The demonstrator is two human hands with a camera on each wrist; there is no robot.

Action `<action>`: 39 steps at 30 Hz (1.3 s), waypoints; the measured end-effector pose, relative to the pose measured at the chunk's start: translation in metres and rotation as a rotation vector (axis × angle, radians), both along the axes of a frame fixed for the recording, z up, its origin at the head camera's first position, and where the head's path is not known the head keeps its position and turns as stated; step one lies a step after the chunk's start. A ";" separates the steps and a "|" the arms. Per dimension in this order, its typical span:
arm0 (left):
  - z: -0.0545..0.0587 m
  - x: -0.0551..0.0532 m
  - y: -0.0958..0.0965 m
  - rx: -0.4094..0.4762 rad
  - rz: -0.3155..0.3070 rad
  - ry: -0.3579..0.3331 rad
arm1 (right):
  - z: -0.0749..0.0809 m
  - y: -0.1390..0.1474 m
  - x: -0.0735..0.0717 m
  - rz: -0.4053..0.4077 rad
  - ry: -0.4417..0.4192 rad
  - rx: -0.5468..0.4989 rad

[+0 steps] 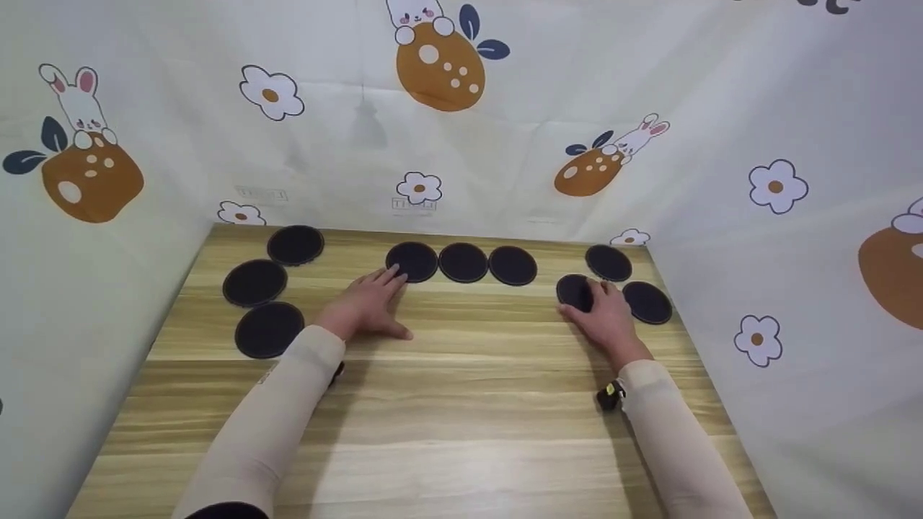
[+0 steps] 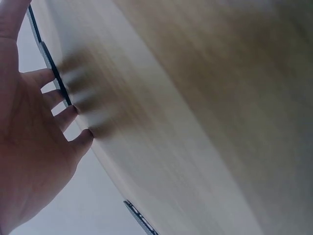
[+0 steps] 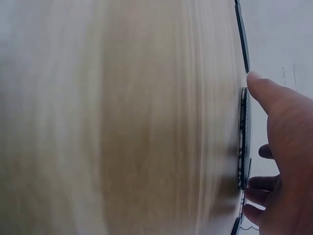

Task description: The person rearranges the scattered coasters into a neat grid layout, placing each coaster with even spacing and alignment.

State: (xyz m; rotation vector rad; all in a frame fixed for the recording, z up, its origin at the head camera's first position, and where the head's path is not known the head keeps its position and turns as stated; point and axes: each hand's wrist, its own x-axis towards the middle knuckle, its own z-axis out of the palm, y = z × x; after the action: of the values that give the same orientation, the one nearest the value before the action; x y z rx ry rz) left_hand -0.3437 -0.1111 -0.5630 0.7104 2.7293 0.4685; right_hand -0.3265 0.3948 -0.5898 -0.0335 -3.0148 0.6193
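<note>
In the head view my left hand [image 1: 370, 301] has its fingers spread, with the fingertips at the lower edge of a black round coaster [image 1: 412, 262]. Its thumb points out over the bare wood. In the left wrist view the same hand [image 2: 41, 122] reaches toward that thin dark disc with fairly straight fingers. My right hand [image 1: 606, 313] holds another black round coaster [image 1: 574, 292] across its edges, thumb at the near left side, fingers over the right. The right wrist view shows this coaster [image 3: 244, 139] edge-on between the thumb and the bent fingers.
Two more coasters [image 1: 463, 262] [image 1: 513, 266] continue the back row. Beside the right hand lie two others [image 1: 608, 262] [image 1: 647, 302]. Three coasters [image 1: 296, 245] [image 1: 255, 282] [image 1: 270, 329] cluster at the left. Patterned cloth [image 1: 324, 166] surrounds the wooden tabletop [image 1: 461, 404].
</note>
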 end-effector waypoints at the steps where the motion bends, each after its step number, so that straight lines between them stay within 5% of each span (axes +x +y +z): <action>1: 0.000 0.000 0.000 -0.002 0.001 -0.002 | 0.000 0.000 -0.001 0.004 -0.007 0.004; 32: 0.001 0.001 -0.001 0.008 0.002 -0.010 | 0.002 -0.005 -0.010 -0.009 0.011 -0.050; 39: 0.001 0.000 -0.002 -0.004 -0.003 -0.016 | -0.001 -0.022 -0.004 0.060 0.034 -0.123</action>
State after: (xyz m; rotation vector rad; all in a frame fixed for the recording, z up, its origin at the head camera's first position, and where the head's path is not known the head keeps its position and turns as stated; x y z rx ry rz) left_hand -0.3440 -0.1130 -0.5617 0.7062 2.7133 0.4661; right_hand -0.3305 0.3724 -0.5904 0.0610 -2.9511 0.8013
